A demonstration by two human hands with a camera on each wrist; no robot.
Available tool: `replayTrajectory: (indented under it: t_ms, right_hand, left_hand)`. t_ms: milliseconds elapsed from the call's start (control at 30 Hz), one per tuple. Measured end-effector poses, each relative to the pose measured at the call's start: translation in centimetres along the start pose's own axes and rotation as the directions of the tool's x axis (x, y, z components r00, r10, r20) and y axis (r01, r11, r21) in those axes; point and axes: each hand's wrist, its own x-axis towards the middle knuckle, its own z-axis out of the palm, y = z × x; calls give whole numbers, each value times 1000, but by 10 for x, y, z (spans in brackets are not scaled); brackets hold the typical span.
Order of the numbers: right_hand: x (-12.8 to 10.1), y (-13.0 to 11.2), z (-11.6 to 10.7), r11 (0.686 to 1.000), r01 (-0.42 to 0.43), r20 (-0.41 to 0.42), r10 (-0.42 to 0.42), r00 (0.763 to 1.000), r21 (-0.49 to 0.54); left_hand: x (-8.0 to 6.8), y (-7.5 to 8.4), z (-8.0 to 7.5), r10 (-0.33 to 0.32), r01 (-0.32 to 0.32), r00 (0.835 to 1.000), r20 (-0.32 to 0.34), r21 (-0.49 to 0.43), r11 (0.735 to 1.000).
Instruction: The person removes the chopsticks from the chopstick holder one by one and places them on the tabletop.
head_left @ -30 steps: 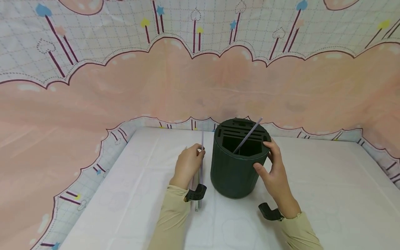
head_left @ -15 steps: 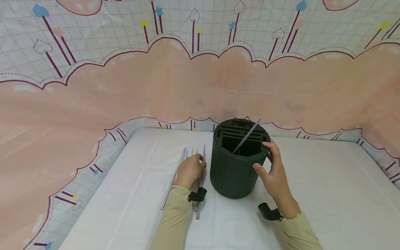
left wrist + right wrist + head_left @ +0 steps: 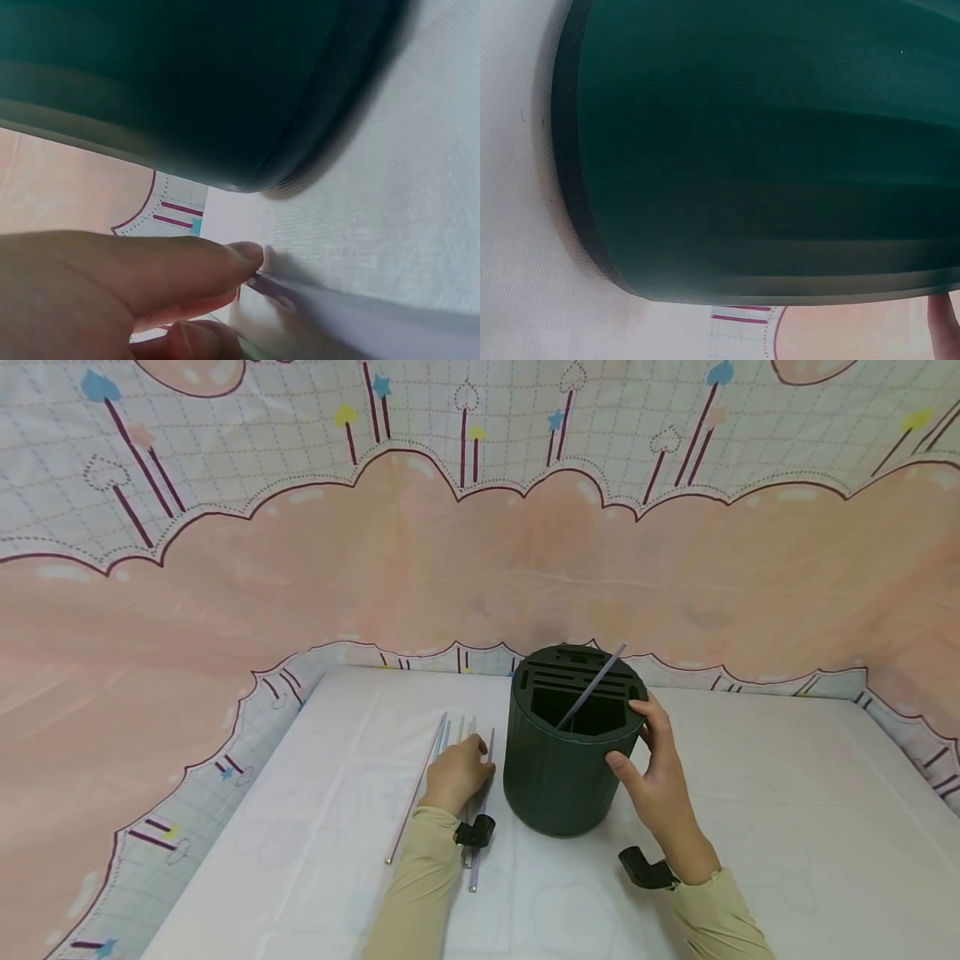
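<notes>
A round dark green holder [image 3: 562,785] with a slotted top stands upright on the white-covered table, fluted along its side in the right wrist view. One thin purple stick [image 3: 602,675] leans out of its wide front opening. My right hand [image 3: 663,789] holds the holder's right side, thumb in front and fingers at the rim. Left of the holder, my left hand [image 3: 457,777] pinches another purple stick [image 3: 360,315] between thumb and fingers, low over the cloth. Its near end [image 3: 473,887] lies at or close to the table.
Several thin sticks lie under and beside my left hand, among them a pink one [image 3: 405,814] and a pale blue one [image 3: 442,739]. A printed peach-and-white cloth [image 3: 420,568] hangs behind the table. Each wrist wears a black camera mount.
My left hand has come down and nearer to me, and the purple stick in it has dropped lower. The pale and pink sticks have come into view. My right hand and the holder stay put.
</notes>
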Motion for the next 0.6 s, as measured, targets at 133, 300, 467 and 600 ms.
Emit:
replayTrajectory:
  t_ms: [133, 300, 467, 600]
  right_hand:
    - [0, -1, 0, 1000, 0, 1, 0, 1000, -3]
    - [1, -2, 0, 1000, 9, 2, -9, 1000, -6]
    - [0, -2, 0, 1000, -1, 2, 1, 1000, -12]
    - [0, -1, 0, 1000, 7, 1, -7, 1000, -11]
  left_hand:
    - [0, 0, -3, 6, -6, 1000, -22, -9, 1000]
    - [0, 2, -16, 43, -49, 994, -99, -62, 997]
    - [-3, 10, -31, 128, -156, 972, -198, -130, 979]
    - [-7, 16, -41, 230, -288, 917, -325, -144, 947]
